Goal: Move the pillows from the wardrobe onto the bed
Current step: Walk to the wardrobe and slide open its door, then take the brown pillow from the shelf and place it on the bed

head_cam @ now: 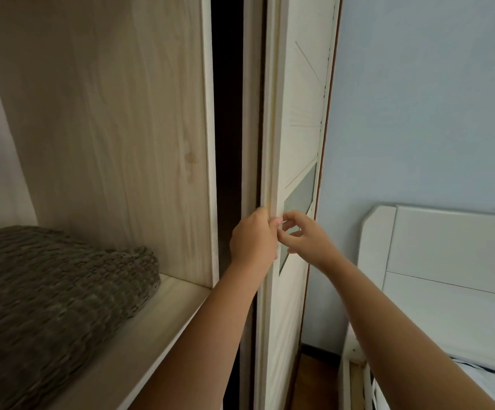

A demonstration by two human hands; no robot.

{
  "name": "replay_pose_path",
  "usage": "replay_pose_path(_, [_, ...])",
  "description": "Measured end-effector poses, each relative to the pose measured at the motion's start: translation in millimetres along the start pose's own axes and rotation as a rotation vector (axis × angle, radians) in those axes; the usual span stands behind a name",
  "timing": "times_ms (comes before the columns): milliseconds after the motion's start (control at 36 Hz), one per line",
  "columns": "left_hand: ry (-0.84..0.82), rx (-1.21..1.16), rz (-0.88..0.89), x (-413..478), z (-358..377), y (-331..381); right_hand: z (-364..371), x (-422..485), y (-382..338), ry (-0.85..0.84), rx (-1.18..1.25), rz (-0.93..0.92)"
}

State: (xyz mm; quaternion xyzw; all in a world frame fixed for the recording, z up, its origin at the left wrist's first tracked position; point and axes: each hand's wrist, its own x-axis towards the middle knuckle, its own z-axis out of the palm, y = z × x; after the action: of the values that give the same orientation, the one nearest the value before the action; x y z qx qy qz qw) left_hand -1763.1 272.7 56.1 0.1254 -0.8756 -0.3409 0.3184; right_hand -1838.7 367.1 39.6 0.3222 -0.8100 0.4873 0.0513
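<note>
A grey-brown textured pillow (51, 297) lies on a light wooden wardrobe shelf (151, 335) at the lower left. To its right stands the white sliding wardrobe door (293, 143), with a dark gap between it and the wooden side panel. My left hand (253, 238) grips the door's left edge, fingers curled round it. My right hand (302, 235) is on the door's front face right beside the left hand, fingers bent and pinching at the edge. The bed (453, 261) with a white headboard is at the lower right.
A pale blue wall (417, 99) runs behind the bed. The wooden side panel (122, 128) separates the pillow's compartment from the dark gap (228, 113). A strip of brown floor (314, 377) shows between wardrobe and bed. Light bedding (494, 389) shows at the bottom right.
</note>
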Motion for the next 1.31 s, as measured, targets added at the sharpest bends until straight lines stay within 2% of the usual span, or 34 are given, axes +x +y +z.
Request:
replay_pose_path(194, [-0.036, -0.015, -0.004, 14.9, 9.8, 3.3, -5.0, 11.5, 5.1, 0.006, -0.001, 0.029])
replay_pose_path(361, [-0.012, -0.028, 0.013, 20.4, 16.6, -1.3, -7.1, 17.1, 10.3, -0.018, 0.005, 0.019])
replay_pose_path(639, [0.008, -0.098, -0.02, 18.7, 16.1, 0.7, -2.7, 16.6, 16.2, 0.035, -0.042, 0.002])
replay_pose_path(778, [-0.021, -0.132, -0.069, 11.5, 9.6, -1.1, 7.0, 6.7, 13.2, 0.152, -0.047, -0.018])
replay_pose_path(917, [0.022, -0.279, -0.095, -12.7, -10.7, -18.0, 22.3, -13.4, -10.1, 0.387, -0.088, -0.207])
replay_pose_path(1028, [0.122, -0.335, -0.102, -33.9, -39.9, -27.1, 35.7, -25.7, -46.6, 0.484, -0.09, -0.337])
replay_pose_path(1111, [0.198, -0.349, -0.13, -49.7, -63.0, -30.2, 49.0, -33.7, -74.7, 0.468, -0.033, -0.418])
replay_pose_path(1194, [0.256, -0.307, -0.153, -65.9, -83.8, -33.1, 63.8, -39.0, -96.3, 0.374, 0.089, -0.425])
replay_pose_path(1306, [0.384, -0.096, -0.102, -86.3, -109.7, -35.0, 83.3, -45.4, -116.3, 0.24, 0.217, -0.434])
